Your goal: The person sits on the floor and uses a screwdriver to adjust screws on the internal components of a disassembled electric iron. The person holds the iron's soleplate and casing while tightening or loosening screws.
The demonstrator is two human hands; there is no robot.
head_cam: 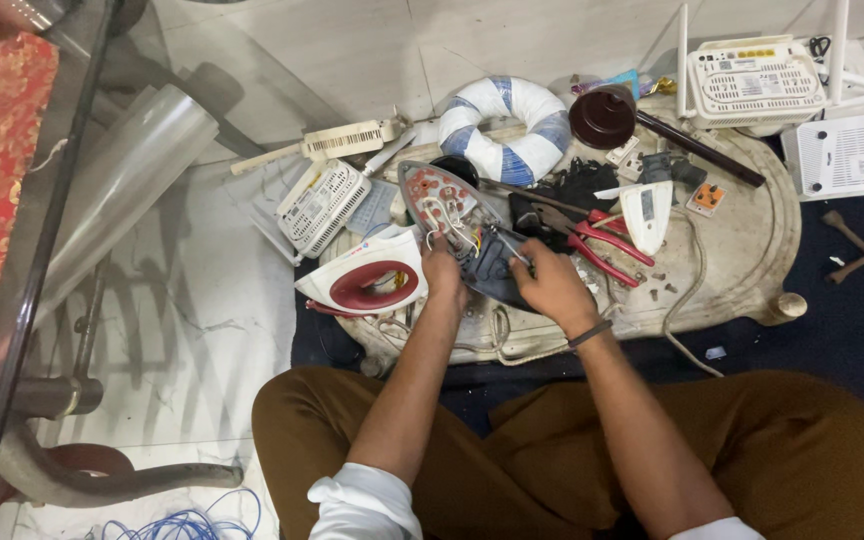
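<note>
The person sits cross-legged on the floor, bent over a low cream tray (pixel 752 250) with a curved rim. In the middle of that tray lies an opened clothes iron (pixel 452 225), its soleplate turned up so the wiring and terminals show; its red and white cover (pixel 367 280) lies just beside it, at the tray's left edge. The left hand (pixel 442 275) rests on the iron's near end, fingers curled down against it as if steadying it, though I cannot tell how firmly it grips. The right hand (pixel 552 285) is clenched around a thin screwdriver (pixel 507 245), whose tip points into the iron's wiring. A dark band sits on the right wrist.

Red-handled pliers (pixel 602 240) lie just right of the iron, near the right hand. Beyond the iron, toward the tray's far edge, sits a blue and white ring of wound tape (pixel 502 125), with a dark brown round cap (pixel 602 115) to its right. A white router (pixel 752 80) stands off the far right corner, and a white vented box (pixel 322 205) lies by the far left edge
</note>
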